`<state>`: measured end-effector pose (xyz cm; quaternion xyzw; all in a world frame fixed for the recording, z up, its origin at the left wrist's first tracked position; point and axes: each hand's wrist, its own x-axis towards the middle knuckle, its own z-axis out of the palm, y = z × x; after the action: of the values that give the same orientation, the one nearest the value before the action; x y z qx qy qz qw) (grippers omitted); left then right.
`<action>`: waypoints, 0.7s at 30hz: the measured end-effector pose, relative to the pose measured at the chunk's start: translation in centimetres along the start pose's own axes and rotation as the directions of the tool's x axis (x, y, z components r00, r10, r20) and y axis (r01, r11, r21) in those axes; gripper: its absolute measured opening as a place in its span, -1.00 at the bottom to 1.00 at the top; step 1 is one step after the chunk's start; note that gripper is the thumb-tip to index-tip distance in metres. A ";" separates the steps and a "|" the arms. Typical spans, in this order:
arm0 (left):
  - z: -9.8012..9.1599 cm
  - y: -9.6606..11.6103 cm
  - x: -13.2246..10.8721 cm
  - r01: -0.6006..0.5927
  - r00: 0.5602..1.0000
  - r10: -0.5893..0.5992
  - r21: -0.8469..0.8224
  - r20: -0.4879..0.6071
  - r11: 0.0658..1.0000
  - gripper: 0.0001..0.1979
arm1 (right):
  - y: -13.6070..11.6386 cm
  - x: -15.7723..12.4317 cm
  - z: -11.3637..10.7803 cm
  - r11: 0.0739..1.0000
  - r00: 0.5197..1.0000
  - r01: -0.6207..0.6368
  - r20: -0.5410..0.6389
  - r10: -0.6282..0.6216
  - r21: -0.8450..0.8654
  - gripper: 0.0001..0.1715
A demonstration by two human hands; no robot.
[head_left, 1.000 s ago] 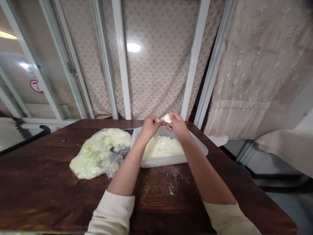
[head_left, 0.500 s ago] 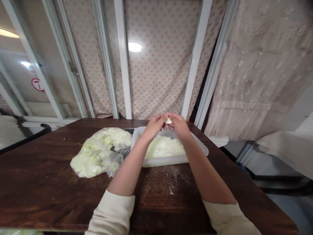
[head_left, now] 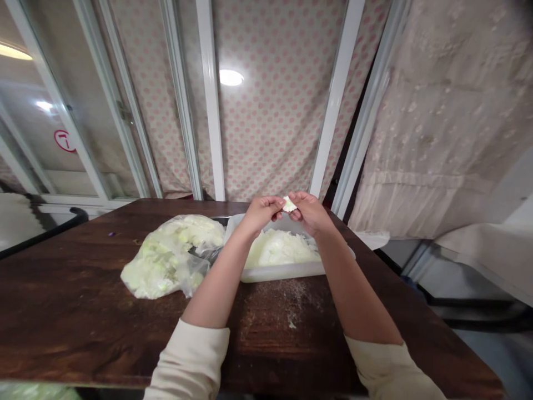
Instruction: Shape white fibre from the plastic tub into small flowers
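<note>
Dark wooden table (head_left: 70, 300) before us, with polka-dot fabric (head_left: 266, 122) hung behind it between white frame bars (head_left: 211, 100). Compared with the frame half a second earlier, the left hand (head_left: 260, 215) and right hand (head_left: 311, 214) have opened slightly, and the pale vegetable piece (head_left: 289, 204) now shows more clearly between them. The right hand also sits a little further right. Both hands pinch the piece at the fingertips, above the far rim of a white plastic tray (head_left: 287, 272) (exact vegetable not settled at this size). We see the tray's heap of chopped vegetable (head_left: 283, 248) directly below the hands. A clear plastic bag (head_left: 166, 258) packed with similar pieces lies just beside the tray, to its left. Pale crumbs (head_left: 287, 303) are scattered on the wood in front of the tray. Cream sleeves (head_left: 187, 358) cover the forearms up to mid-arm. Left of the fabric stands a glass door (head_left: 54, 128) bearing a red circular mark (head_left: 64, 140).
</note>
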<state>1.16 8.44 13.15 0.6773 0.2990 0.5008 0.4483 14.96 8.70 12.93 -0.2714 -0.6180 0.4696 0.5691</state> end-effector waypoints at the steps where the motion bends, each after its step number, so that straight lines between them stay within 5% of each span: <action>1: 0.0 0.0 0.0 -0.040 0.997 0.047 0.119 -0.061 0.992 -0.77 | 0.1 0.0 -0.1 0.995 0.999 0.029 -0.028 -0.032 -0.096 -0.43; 5: 0.0 -0.7 0.4 -0.123 0.961 0.225 0.477 -0.162 0.870 -0.77 | 0.2 0.0 -0.4 0.772 0.977 0.137 -0.046 -0.210 -0.621 -0.56; 7: -0.1 -1.0 0.6 -0.116 0.963 0.225 0.525 -0.149 0.843 -0.77 | 0.3 0.1 -0.5 0.697 0.980 0.130 -0.017 -0.200 -0.705 -0.71; 13: -0.7 -0.5 0.2 -0.130 0.966 0.233 0.566 -0.115 0.814 -0.76 | 0.8 0.8 -0.9 0.890 0.998 0.007 -0.057 -0.038 -0.456 -0.79; 21: -1.0 -0.3 0.3 -0.139 0.960 0.246 0.539 -0.131 0.831 -0.78 | 0.7 0.5 -1.8 0.900 0.972 0.042 -0.190 -0.136 -0.433 -0.62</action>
<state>0.29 9.16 13.10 0.7481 0.3966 0.5068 0.1619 16.43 9.88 12.41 -0.4098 -0.6519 0.2643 0.5807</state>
